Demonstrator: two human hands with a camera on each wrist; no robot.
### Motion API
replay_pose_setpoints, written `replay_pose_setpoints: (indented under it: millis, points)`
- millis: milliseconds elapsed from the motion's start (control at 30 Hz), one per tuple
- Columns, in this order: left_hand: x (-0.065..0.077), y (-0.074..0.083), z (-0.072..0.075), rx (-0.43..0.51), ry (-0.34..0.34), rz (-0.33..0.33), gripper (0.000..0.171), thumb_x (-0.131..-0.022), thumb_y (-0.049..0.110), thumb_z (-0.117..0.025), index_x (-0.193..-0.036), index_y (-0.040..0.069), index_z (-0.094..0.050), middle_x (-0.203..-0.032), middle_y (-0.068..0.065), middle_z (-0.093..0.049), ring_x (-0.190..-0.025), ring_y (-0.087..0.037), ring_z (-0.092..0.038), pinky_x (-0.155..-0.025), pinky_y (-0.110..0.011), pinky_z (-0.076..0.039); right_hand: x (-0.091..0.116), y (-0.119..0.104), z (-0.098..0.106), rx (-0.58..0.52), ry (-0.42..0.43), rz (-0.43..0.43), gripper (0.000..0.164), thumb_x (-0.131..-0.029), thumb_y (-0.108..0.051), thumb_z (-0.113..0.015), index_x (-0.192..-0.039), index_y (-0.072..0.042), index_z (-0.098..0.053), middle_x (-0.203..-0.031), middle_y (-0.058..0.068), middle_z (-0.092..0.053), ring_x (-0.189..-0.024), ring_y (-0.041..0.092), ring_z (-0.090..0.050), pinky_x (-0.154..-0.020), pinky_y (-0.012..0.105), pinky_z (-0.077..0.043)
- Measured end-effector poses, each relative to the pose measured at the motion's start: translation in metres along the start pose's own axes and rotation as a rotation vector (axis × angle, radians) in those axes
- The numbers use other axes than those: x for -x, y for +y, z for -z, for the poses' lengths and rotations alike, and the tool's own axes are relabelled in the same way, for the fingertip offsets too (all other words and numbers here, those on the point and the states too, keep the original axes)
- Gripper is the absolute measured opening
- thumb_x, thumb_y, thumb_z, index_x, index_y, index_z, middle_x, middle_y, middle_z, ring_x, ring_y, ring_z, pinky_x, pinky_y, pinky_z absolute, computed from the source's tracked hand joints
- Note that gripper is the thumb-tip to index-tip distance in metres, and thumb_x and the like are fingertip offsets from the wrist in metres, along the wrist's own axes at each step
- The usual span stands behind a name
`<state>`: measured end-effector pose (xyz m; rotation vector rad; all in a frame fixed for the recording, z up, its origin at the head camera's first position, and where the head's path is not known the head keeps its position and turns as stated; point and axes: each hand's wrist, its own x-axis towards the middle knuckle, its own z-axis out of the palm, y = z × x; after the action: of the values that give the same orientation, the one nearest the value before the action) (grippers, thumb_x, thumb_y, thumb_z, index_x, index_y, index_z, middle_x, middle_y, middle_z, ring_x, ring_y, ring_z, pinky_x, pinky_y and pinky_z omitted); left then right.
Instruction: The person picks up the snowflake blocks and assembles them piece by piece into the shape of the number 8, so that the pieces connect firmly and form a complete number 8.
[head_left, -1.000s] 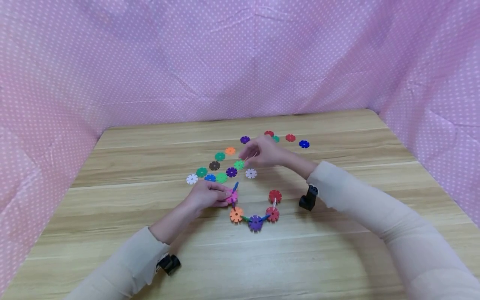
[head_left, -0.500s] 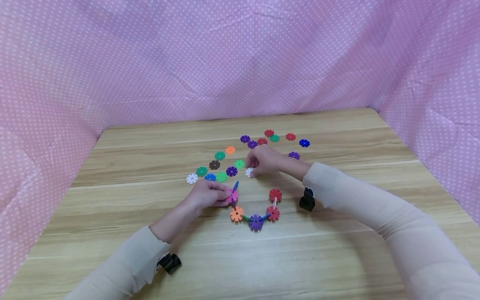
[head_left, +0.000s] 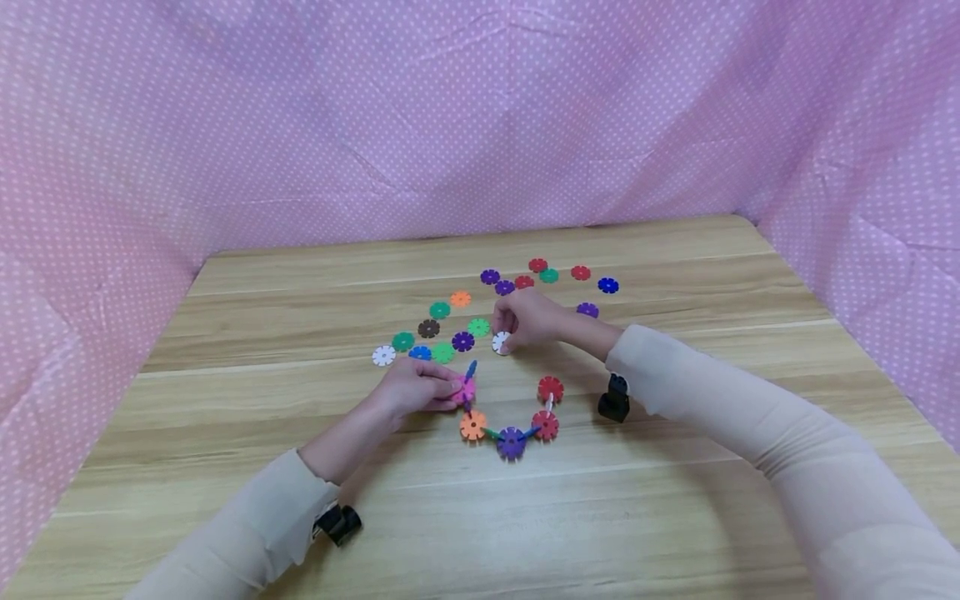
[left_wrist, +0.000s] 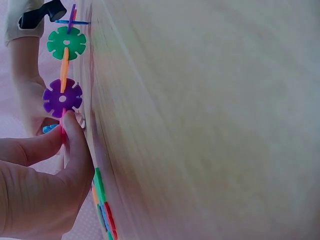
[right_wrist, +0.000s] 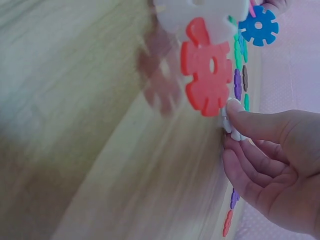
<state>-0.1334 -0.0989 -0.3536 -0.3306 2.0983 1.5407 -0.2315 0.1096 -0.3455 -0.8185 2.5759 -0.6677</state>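
Note:
My left hand pinches a pink notched disc between thumb and forefinger. That disc ends in an upright blue disc and belongs to a curved chain of interlocked snowflake discs, with an orange disc, a purple disc and red discs in it. A loose white disc is pinched by my right hand just beyond the chain. In the right wrist view the white disc sits between thumb and fingertips, partly covered. The left wrist view shows a purple disc joined beside the pinched one.
Several loose discs lie flat on the wooden table: a white one, a brown one and a green one at left, red and blue ones farther back. A pink dotted cloth surrounds the table.
My right hand has come slightly toward me onto the loose white disc and taken it between thumb and fingers. The left hand stays on the pink disc.

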Motion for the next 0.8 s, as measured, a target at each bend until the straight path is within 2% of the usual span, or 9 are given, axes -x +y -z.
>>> replay_pose_setpoints:
  millis: [400,500,633,800]
  points:
    - [0.001,0.0013,0.0033,0.002,-0.015,-0.014,0.022,-0.091,0.002,-0.062,-0.111,-0.004,-0.067,-0.101,-0.017,-0.073,-0.07,-0.008,-0.069,-0.075,-0.026,-0.061,0.0013,0.004,0.0011,-0.04,-0.001,0.008,0.02,-0.077,-0.01,-0.08,-0.094,-0.008,-0.07,-0.09,0.007,-0.068,-0.08,0.015,-0.06,-0.07,0.02,-0.051]
    - [0.0011,0.0014,0.0039,0.004,-0.021,-0.012,0.022,-0.091,0.002,-0.062,-0.112,-0.004,-0.066,-0.1,-0.016,-0.073,-0.07,-0.008,-0.069,-0.075,-0.026,-0.061,0.0011,0.0055,0.0015,-0.112,-0.023,0.002,0.02,-0.078,-0.007,-0.078,-0.096,-0.006,-0.07,-0.089,0.008,-0.07,-0.077,0.013,-0.061,-0.067,0.019,-0.053]
    - [0.0009,0.0019,0.004,0.007,-0.013,0.007,0.022,-0.091,0.002,-0.062,-0.112,-0.003,-0.067,-0.097,-0.014,-0.073,-0.069,-0.008,-0.069,-0.074,-0.025,-0.06,0.0018,0.0062,0.002,-0.27,-0.063,-0.052,0.021,-0.08,-0.003,-0.075,-0.1,-0.002,-0.07,-0.091,0.012,-0.073,-0.074,0.011,-0.066,-0.067,0.024,-0.059]
    - [0.001,0.0023,0.0044,0.008,-0.018,0.013,0.022,-0.09,0.001,-0.062,-0.111,-0.003,-0.068,-0.095,-0.013,-0.073,-0.069,-0.009,-0.069,-0.074,-0.026,-0.061,0.004,0.0058,0.002,-0.391,-0.067,-0.113,0.024,-0.081,-0.002,-0.074,-0.104,0.0,-0.068,-0.094,0.014,-0.074,-0.073,0.011,-0.069,-0.071,0.029,-0.061]
